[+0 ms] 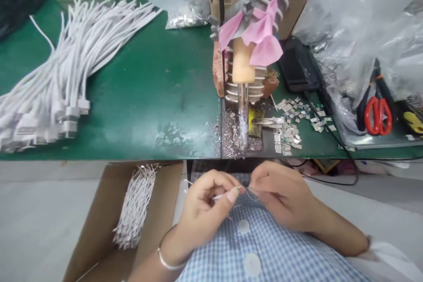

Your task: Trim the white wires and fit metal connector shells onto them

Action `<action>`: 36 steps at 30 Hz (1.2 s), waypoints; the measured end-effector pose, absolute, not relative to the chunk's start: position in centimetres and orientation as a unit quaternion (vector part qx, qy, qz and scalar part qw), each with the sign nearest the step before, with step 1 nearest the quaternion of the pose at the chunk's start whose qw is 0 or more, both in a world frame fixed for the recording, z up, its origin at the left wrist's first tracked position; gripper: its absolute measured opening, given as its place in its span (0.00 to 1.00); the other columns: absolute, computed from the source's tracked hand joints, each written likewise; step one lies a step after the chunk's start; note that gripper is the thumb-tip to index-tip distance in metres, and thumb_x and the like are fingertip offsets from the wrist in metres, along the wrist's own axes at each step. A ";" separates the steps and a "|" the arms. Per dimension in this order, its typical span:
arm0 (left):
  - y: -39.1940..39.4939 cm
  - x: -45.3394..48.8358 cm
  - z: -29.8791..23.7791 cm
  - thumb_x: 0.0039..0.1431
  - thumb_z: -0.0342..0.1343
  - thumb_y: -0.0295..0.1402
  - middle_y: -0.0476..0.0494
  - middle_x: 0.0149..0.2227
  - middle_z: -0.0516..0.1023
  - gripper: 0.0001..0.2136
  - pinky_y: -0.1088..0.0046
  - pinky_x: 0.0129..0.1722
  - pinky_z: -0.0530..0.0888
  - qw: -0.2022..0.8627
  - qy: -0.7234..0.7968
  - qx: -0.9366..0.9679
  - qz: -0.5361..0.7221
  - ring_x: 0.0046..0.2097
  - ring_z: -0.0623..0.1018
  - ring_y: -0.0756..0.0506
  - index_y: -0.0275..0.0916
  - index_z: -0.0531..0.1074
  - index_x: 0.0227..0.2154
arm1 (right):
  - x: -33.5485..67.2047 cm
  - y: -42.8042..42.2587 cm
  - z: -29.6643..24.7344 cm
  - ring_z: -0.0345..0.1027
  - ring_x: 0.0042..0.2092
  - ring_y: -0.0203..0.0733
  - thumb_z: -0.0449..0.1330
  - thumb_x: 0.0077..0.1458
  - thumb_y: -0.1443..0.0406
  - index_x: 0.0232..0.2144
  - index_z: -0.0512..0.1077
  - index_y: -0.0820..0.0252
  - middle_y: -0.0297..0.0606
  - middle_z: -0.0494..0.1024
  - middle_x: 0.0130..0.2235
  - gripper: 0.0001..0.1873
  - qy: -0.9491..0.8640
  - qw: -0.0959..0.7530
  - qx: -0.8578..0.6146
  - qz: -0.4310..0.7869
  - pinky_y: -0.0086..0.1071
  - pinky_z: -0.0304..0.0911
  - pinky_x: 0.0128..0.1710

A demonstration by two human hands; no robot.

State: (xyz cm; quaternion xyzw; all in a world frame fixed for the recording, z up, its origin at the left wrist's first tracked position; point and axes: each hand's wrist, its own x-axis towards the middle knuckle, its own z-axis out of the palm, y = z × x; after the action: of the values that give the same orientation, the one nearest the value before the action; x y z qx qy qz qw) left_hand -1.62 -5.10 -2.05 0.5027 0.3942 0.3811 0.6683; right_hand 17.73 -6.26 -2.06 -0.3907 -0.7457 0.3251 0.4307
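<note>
Pinching white cable (217,197) at lower centre, left hand (207,207) closed, right hand (284,198) curled, hold unclear; tugging could snap thin wires (242,189).

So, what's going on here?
A person's left hand holds a white cable while their right hand pinches at the thin wires by its end. Ahead, a soldering iron points toward them over the green bench. Bundled white cords lie at left; a cardboard box below holds white strands.
</note>
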 end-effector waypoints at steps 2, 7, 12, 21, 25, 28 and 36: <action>-5.1 -1.6 -2.2 0.59 0.57 0.27 0.46 0.33 0.79 0.05 0.79 0.29 0.72 0.677 0.386 0.495 0.384 0.31 0.76 0.51 0.38 0.71 0.28 | 17.3 -6.3 -2.4 0.68 0.34 0.34 0.53 0.56 0.76 0.36 0.69 0.58 0.36 0.72 0.34 0.10 -0.736 0.438 -0.398 0.330 0.27 0.67 0.31; -4.9 -1.3 -2.6 0.58 0.57 0.26 0.46 0.34 0.78 0.05 0.81 0.24 0.69 0.692 0.378 0.482 0.382 0.26 0.71 0.54 0.38 0.70 0.27 | 17.3 -6.5 -2.6 0.68 0.38 0.35 0.55 0.56 0.75 0.39 0.69 0.58 0.37 0.70 0.36 0.10 -0.717 0.432 -0.406 0.367 0.29 0.68 0.34; -4.9 -1.1 -2.6 0.55 0.57 0.22 0.47 0.33 0.77 0.06 0.84 0.25 0.70 0.685 0.372 0.489 0.392 0.28 0.72 0.55 0.36 0.68 0.25 | 17.4 -6.8 -2.8 0.67 0.38 0.36 0.56 0.56 0.75 0.40 0.69 0.57 0.37 0.70 0.38 0.11 -0.696 0.428 -0.415 0.401 0.29 0.67 0.33; -4.7 -0.8 -1.9 0.55 0.58 0.23 0.47 0.31 0.77 0.06 0.83 0.22 0.72 0.685 0.383 0.479 0.393 0.26 0.74 0.54 0.36 0.68 0.24 | 17.7 -6.9 -2.8 0.67 0.37 0.38 0.58 0.56 0.73 0.43 0.69 0.58 0.38 0.71 0.38 0.12 -0.676 0.440 -0.420 0.416 0.29 0.65 0.28; -4.4 -0.8 -1.7 0.54 0.58 0.24 0.47 0.31 0.77 0.07 0.81 0.21 0.72 0.696 0.395 0.453 0.392 0.24 0.72 0.55 0.36 0.68 0.23 | 17.8 -6.8 -2.4 0.65 0.31 0.36 0.54 0.57 0.75 0.42 0.72 0.59 0.35 0.71 0.30 0.13 -0.700 0.493 -0.417 0.305 0.30 0.63 0.28; -3.8 -0.6 -1.3 0.53 0.59 0.23 0.47 0.30 0.77 0.07 0.82 0.21 0.73 0.705 0.395 0.434 0.398 0.24 0.72 0.55 0.36 0.68 0.23 | 17.5 -6.5 -1.9 0.62 0.25 0.34 0.53 0.56 0.76 0.41 0.70 0.60 0.31 0.69 0.24 0.13 -0.747 0.471 -0.392 0.258 0.30 0.61 0.25; -2.4 -0.1 -0.3 0.51 0.60 0.21 0.48 0.31 0.78 0.07 0.88 0.19 0.71 0.715 0.412 0.398 0.401 0.24 0.73 0.57 0.34 0.70 0.22 | 17.5 -5.9 -1.5 0.68 0.34 0.35 0.57 0.53 0.76 0.35 0.67 0.59 0.35 0.70 0.33 0.09 -0.758 0.443 -0.444 0.181 0.29 0.69 0.31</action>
State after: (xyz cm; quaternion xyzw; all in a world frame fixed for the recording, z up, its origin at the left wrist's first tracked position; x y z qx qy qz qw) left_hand -0.14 -2.35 -0.34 0.3976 0.4118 0.4007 0.7154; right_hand 17.51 -5.95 -1.48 -0.4441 -0.7578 0.1806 0.4425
